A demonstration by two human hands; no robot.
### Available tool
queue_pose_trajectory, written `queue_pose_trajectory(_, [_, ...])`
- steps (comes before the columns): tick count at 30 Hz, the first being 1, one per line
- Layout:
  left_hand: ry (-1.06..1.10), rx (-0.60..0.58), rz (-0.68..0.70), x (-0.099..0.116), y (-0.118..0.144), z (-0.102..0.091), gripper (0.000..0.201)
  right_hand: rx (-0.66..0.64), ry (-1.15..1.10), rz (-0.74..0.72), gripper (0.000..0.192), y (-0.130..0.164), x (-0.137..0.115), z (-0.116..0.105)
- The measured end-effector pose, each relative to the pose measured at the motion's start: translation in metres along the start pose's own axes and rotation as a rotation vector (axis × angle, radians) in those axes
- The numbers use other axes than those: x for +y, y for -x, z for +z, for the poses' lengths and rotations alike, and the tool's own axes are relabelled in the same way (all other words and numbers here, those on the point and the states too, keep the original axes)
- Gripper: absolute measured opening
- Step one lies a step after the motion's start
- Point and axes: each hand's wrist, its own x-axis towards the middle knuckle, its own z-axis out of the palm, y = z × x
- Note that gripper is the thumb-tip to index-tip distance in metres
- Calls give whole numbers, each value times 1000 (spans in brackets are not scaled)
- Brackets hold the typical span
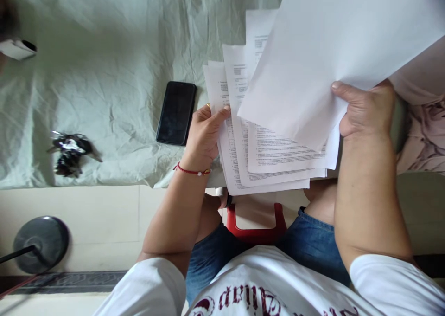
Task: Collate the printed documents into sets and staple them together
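Your left hand [205, 132] grips fanned printed pages [239, 167] at table [104, 74] near edge; your right hand [365, 109] pinches lifted blank sheet [330, 37] above them. Phone [176, 112] just beside pages; keys [71, 152] well apart.

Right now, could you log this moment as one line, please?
left hand: holds fanned printed sheets | right hand: lifts blank sheet | phone: beside

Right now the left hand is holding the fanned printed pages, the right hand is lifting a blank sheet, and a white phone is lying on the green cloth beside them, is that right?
Not quite: in the head view the phone is black, not white. The rest stands: the left hand holds the fanned printed pages, the right hand lifts a blank sheet, and the phone lies on the green cloth beside them.
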Motion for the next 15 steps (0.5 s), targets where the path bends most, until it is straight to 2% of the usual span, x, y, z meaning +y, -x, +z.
queue_pose_trajectory(5, [5,-2,5,-2,-1,3,34,-89,25,95,61,9,-8,10])
queue_pose_trajectory(11, [27,43,-2,-6,-3,2,38,-53,15,101,55,11,-12,12])
queue_pose_trajectory(15, [3,92,66,-11,-6,-1,41,-53,4,108,55,13,-12,13])
